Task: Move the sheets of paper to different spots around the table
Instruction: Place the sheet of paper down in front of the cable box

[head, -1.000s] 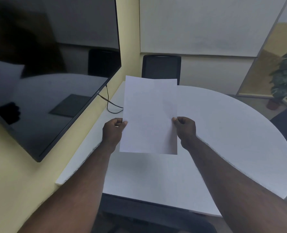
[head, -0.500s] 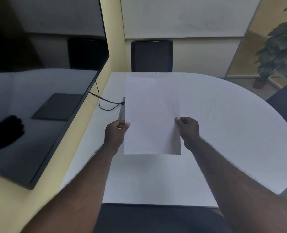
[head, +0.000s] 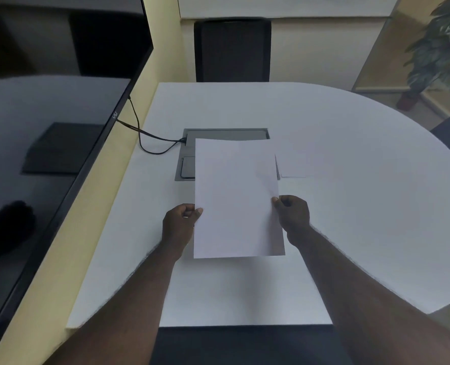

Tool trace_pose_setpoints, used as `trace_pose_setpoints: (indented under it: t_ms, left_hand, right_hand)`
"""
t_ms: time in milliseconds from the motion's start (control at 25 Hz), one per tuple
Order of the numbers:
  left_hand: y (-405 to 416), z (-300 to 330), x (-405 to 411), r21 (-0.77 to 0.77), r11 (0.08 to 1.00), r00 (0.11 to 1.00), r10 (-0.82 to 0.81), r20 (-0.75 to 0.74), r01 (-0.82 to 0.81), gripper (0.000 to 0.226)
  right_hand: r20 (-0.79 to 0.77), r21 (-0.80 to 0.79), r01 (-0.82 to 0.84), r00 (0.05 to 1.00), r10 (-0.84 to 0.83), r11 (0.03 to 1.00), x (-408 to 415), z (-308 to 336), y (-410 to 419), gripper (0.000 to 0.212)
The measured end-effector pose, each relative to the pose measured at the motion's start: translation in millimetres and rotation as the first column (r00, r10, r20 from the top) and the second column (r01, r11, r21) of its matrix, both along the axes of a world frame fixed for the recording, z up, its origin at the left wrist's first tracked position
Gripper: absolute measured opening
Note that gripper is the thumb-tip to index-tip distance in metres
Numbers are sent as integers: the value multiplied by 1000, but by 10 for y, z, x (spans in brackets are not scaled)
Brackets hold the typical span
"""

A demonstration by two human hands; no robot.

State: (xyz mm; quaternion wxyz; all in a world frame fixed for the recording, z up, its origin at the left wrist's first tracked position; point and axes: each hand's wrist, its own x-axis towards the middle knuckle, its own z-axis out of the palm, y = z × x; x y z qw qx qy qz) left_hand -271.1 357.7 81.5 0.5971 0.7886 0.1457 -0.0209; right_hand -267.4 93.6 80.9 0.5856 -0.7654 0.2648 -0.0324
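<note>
Sheet [head: 235,198] above table [head: 350,206], chair [head: 231,48] behind.

A: Which parts of the table [head: 350,206] give a hand free passage?

B: The curved right edge and the near edge: bare white surface on both.

A: Obstructions?

B: Along the left edge, a wall-mounted screen [head: 47,154] overhangs, and a cable [head: 144,138] loops from it across the surface to a recessed panel [head: 225,134] near the centre. A chair [head: 231,50] stands at the far edge. A flat sheet [head: 293,167] lies just right of the panel. The held sheet [head: 237,201], pinched by the left hand [head: 179,225] and right hand [head: 293,217], covers the centre.
</note>
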Motion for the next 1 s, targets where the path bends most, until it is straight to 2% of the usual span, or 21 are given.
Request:
trace_pose_setpoints:
  t_ms: [120, 360, 640, 840, 1000]
  left_hand:
    - [25, -253, 64, 19, 1000, 999, 5, -46, -4, 6]
    - [51, -690, 94, 75, 997, 991, -6, -131, 16, 5]
    - [7, -947, 25, 207, 978, 978, 23, -205, 20, 11]
    - [-7, -1104, 14, 298, 954, 972, 49, -230, 23, 18]
    - [-37, -1104, 16, 352, 936, 969, 75, -233, 12, 14]
  right_hand:
    - [-63, -12, -2, 998, 1, 1000, 48, -304, 37, 24]
    - [-188, -14, 36, 981, -38, 999, 40, -760, 80, 22]
    - [-347, -152, 56, 932, -107, 987, -39, -1008, 150, 33]
    - [-444, -237, 36, 885, -142, 971, -38, -1094, 166, 18]
    - [-458, -292, 34, 872, -171, 956, -25, -1152, 196, 8]
